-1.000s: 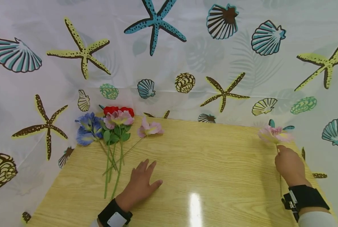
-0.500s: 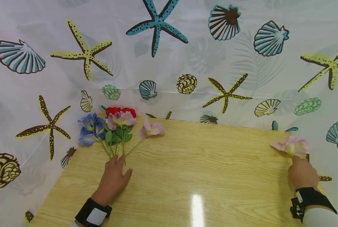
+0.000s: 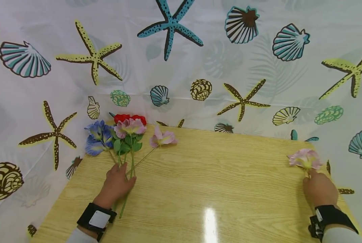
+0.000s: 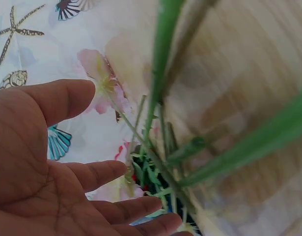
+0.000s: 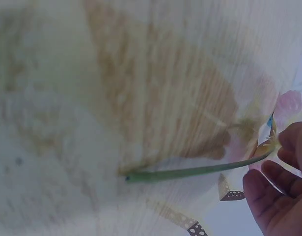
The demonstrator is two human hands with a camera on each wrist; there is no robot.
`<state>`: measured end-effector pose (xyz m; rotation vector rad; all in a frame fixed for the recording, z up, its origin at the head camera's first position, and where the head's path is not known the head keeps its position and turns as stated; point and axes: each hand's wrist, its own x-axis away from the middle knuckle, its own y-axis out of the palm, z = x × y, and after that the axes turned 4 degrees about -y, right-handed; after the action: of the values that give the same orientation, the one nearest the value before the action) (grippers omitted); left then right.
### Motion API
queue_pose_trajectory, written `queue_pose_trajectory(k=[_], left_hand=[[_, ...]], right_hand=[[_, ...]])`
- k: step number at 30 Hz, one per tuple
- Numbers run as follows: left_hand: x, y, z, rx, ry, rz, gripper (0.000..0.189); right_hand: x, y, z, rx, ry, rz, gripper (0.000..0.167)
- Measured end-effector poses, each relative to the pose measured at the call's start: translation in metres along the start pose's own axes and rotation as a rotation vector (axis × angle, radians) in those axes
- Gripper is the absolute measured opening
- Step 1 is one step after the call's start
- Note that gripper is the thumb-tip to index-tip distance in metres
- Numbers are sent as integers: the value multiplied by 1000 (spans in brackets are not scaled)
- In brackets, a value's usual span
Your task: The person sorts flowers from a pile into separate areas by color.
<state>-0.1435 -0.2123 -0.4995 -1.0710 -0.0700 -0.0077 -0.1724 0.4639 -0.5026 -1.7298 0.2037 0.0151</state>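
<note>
left hand (image 3: 115,185), spread wide, has moved over green stems (image 4: 254,141); right hand (image 3: 320,187) pinches 1 stem (image 5: 190,172) below pink bloom (image 3: 305,158).

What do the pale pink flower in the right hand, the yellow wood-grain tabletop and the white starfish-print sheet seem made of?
Flower: probably matte fabric, its petal edges crimped; its green stem looks like smooth plastic, evenly coloured.
Tabletop: laminate or varnished wood, judging by grain and a glossy streak.
Sheet: likely matte cloth, softly creased.
</note>
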Motion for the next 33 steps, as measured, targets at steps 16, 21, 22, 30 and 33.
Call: queue_pose_trajectory(k=[16,21,22,30,33], left_hand=[[-18,-11,-18,69,-50,-9,56],[-19,-10,-19,49,-52,29,54],[-19,-9,-20,45,-57,36,53],[-25,-8,-26,22,-72,45,51],[-29,-9,-28,42,-88,36,51]], right_hand=[[5,-6,-51,4,-144,-42,91],[15,-2,-67,-10,-149,-46,94],[16,-2,-70,-12,-152,-46,94],[31,-9,-97,-26,-178,1,93],[37,-9,-105,-44,-196,18,91]])
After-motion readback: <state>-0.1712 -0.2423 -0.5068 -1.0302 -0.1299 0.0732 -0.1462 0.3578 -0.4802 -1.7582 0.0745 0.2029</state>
